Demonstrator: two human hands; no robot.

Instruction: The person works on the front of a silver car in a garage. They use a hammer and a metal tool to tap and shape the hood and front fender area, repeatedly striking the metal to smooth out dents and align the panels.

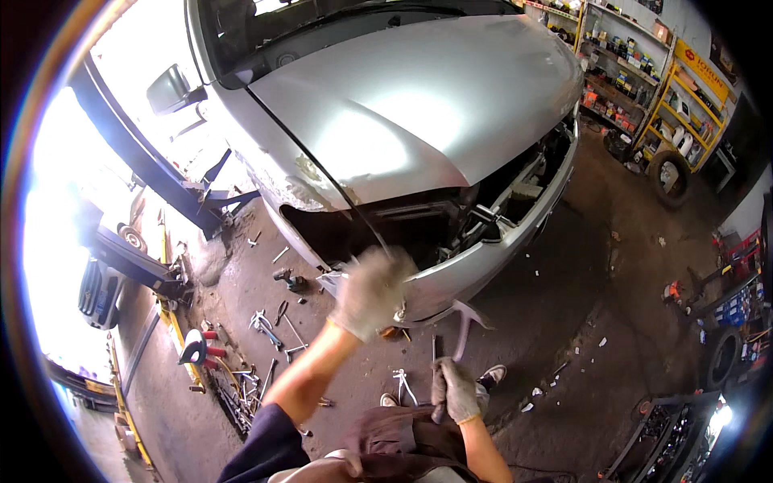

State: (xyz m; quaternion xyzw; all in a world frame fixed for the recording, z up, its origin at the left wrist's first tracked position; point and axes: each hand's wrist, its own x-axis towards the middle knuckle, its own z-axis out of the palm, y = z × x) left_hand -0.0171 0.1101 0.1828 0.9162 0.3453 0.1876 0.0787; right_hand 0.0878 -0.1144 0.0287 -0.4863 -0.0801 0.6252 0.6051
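My gloved left hand (372, 294) is at the front corner of a silver vehicle's fender (299, 181), by the open headlight recess (394, 225). Motion smears its fingers, so I cannot tell whether it grips anything. Lower and to the right, my gloved right hand (460, 392) is closed round a hammer (464, 330) with a curved, pointed head, held below the bumper (467, 286). A dark bar-like tool (436, 348) stands alongside the hammer in the same hand. The fender's paint is scraped and patchy near the hood edge.
Pliers, wrenches and a cordless drill (290, 280) lie on the floor at left, with a heap of tools (245, 398) nearer me. A blue lift post (145, 153) stands at left. Shelves (624, 68) and a tire (669, 179) are at far right, a metal rack (664, 439) at lower right.
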